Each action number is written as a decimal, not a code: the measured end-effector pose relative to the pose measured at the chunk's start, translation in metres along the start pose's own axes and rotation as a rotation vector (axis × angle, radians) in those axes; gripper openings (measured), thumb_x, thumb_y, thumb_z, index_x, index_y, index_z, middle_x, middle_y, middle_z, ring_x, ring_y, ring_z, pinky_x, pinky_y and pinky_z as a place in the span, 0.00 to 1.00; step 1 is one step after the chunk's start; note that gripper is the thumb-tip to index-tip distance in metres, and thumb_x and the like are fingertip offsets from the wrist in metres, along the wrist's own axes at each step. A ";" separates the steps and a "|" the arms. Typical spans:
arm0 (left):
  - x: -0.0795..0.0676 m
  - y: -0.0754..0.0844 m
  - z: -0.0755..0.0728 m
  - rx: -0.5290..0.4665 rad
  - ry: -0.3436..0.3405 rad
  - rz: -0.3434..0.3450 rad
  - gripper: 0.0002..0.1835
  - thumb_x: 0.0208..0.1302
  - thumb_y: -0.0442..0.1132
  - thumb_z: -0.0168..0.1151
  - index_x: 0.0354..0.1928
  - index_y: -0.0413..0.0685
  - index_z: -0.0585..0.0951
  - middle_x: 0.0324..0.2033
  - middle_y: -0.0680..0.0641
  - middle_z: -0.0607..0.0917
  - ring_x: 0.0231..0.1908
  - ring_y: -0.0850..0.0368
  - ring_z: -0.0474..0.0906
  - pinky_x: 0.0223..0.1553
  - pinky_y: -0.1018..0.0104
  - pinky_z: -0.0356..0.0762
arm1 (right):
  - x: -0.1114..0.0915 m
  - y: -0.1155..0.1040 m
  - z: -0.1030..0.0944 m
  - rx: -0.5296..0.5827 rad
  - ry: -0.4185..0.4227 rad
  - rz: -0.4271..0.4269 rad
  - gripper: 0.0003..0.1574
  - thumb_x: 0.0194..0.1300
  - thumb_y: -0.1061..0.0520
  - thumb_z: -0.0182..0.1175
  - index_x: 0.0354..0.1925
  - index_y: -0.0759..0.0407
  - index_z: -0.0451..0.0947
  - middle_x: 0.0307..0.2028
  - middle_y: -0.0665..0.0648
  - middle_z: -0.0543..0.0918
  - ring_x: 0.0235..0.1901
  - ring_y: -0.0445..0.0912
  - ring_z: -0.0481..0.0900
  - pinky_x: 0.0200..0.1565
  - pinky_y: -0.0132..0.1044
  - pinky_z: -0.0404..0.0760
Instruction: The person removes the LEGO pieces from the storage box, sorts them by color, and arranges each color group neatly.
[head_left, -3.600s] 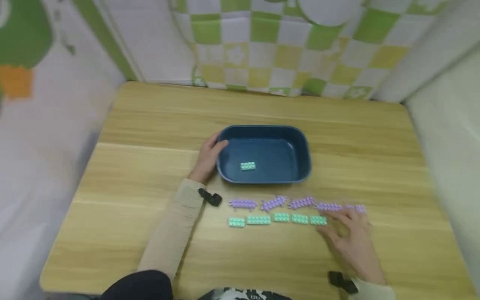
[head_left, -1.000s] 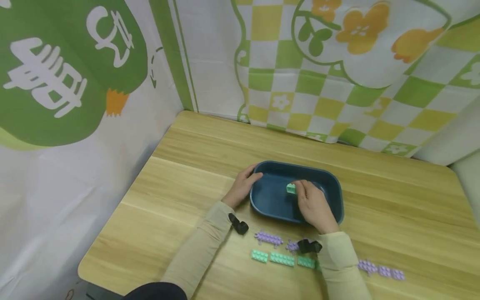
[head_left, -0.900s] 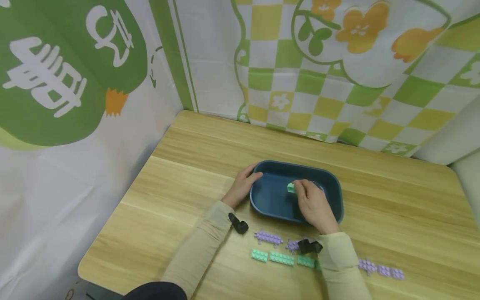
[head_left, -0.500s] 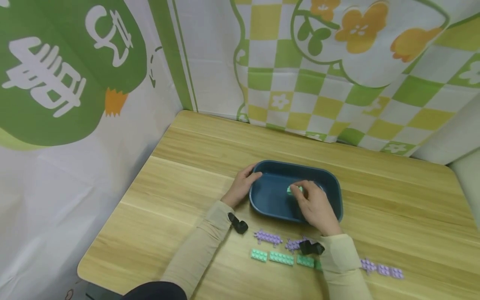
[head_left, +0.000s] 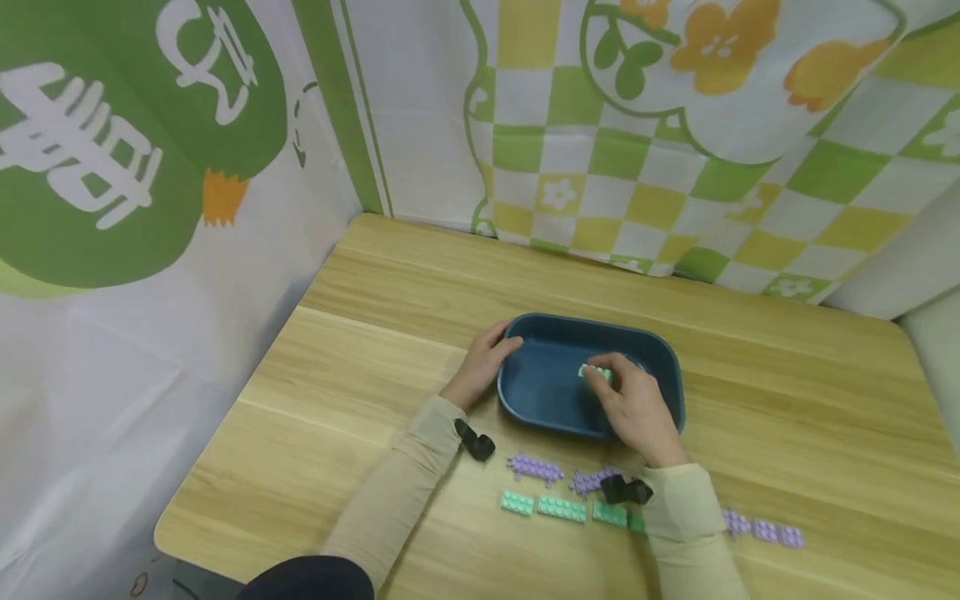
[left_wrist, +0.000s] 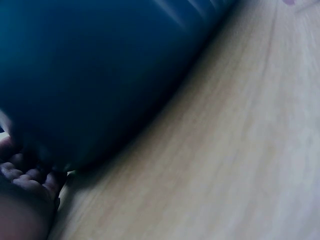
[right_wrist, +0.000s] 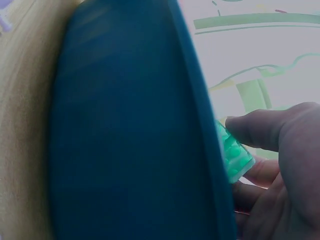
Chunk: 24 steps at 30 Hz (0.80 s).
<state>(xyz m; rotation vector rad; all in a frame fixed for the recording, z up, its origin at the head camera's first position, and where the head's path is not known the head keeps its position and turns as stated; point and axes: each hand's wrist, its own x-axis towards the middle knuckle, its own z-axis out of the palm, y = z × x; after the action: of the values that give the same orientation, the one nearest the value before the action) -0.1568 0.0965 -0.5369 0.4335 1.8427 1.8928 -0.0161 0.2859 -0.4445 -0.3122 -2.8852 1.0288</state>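
Observation:
A dark blue basin (head_left: 585,331) stands on the wooden table. My left hand (head_left: 480,368) holds its left end, thumb over the rim and fingers along the outer wall. In the left wrist view the curled fingers (left_wrist: 30,175) press against the basin's side. Over the basin's inside, my right hand (head_left: 639,410) pinches a mint green toy brick (head_left: 582,372) between thumb and fingers. Seen from the right wrist, the studs of this brick (right_wrist: 236,159) show just past the basin's rim, which hides part of it.
In front of the basin lies a row of purple studded pieces (head_left: 536,468), with smaller purple bricks (head_left: 765,531) at its right end. Nearer me runs a row of green bricks (head_left: 562,508). My right sleeve (head_left: 682,508) covers part of both rows.
My right hand has moved from the right end of the rows to above the basin. The brick on the basin's floor no longer shows there; the pinched brick has turned in my fingers.

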 end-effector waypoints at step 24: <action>-0.015 0.034 -0.002 0.043 -0.055 -0.012 0.26 0.72 0.40 0.53 0.69 0.40 0.67 0.67 0.41 0.69 0.68 0.49 0.62 0.67 0.60 0.61 | -0.019 -0.007 -0.031 0.021 0.081 -0.051 0.21 0.73 0.49 0.53 0.55 0.62 0.75 0.42 0.62 0.80 0.38 0.52 0.75 0.35 0.42 0.74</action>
<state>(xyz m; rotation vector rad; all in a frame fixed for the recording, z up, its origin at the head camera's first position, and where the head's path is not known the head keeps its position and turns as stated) -0.1492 0.0870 -0.5022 0.4830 1.8485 1.8187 0.0056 0.2960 -0.4163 -0.2706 -2.7935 1.0129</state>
